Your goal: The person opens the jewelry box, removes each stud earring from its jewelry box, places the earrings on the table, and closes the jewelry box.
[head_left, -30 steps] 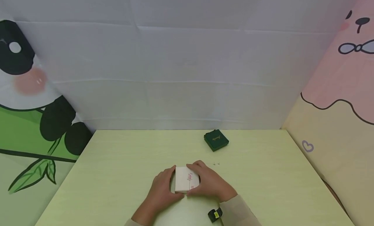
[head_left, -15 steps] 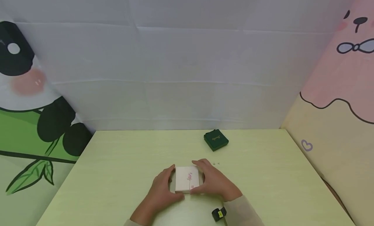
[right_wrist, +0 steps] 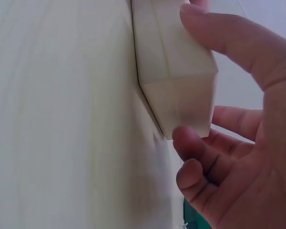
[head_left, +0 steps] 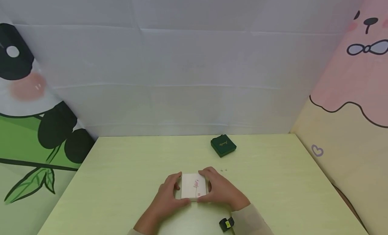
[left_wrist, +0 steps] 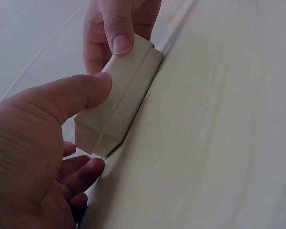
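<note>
A small white gift box (head_left: 193, 186) with a pink flower printed on top lies flat on the table, near the front. My left hand (head_left: 169, 198) grips its left end, thumb on the near side and fingers by the far left corner. At the other end my right hand (head_left: 224, 191) holds the box between its thumb on the near side and fingers at the far right corner. A seam runs along the side of the box (left_wrist: 126, 95) in the left wrist view. The right wrist view shows the box's end (right_wrist: 181, 105) with curled fingertips close to it.
A dark green box (head_left: 223, 145) with gold lettering sits at the table's back edge. Two tiny shiny pieces (head_left: 223, 170) lie between it and my right hand. A black strap device (head_left: 226, 224) is at the right wrist. A white sheet (head_left: 194, 76) hangs behind the table (head_left: 121, 167).
My right hand slid rightward along the box, its thumb and fingers spreading, then its fingers came back in to the far right corner. The left hand and the box stayed nearly still.
</note>
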Tool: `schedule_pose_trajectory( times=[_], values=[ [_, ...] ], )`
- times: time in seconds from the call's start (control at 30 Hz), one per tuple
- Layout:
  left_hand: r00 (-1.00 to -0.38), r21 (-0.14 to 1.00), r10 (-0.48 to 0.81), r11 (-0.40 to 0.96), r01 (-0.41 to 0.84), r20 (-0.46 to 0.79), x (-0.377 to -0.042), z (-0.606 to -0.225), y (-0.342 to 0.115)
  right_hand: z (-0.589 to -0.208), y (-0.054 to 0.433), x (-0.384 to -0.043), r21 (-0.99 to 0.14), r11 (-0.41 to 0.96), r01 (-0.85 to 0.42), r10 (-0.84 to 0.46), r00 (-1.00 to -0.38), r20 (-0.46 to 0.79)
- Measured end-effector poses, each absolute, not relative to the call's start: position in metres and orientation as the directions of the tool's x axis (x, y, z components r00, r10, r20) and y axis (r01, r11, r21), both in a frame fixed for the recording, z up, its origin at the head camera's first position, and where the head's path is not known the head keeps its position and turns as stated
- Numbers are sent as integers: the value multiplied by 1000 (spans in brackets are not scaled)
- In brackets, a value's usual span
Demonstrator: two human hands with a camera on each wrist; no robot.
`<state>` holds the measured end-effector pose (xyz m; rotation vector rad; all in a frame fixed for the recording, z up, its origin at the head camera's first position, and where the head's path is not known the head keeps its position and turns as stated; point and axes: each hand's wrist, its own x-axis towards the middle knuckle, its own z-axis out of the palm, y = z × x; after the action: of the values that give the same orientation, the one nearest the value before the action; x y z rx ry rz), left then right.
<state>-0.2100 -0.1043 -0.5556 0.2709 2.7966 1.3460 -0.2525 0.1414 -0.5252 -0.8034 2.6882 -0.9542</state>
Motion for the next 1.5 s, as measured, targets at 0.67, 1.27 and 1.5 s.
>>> schedule_pose_trajectory(
  times=[0.67,1.27,1.5],
  values=[
    [-983,769,169,618,163,73,-210,-548,-98,-527,137,-250,-671,609,-423,-558,-830,17],
    [-983,772,182,621,139,30,-234,-525,-94,-494,132,-275,-522,705,-480,-582,-812,-40],
    [-981,785,184,616,68,-59,-273,-516,-90,-479,128,-310,-460,747,-480,-581,-808,-101]
  ],
)
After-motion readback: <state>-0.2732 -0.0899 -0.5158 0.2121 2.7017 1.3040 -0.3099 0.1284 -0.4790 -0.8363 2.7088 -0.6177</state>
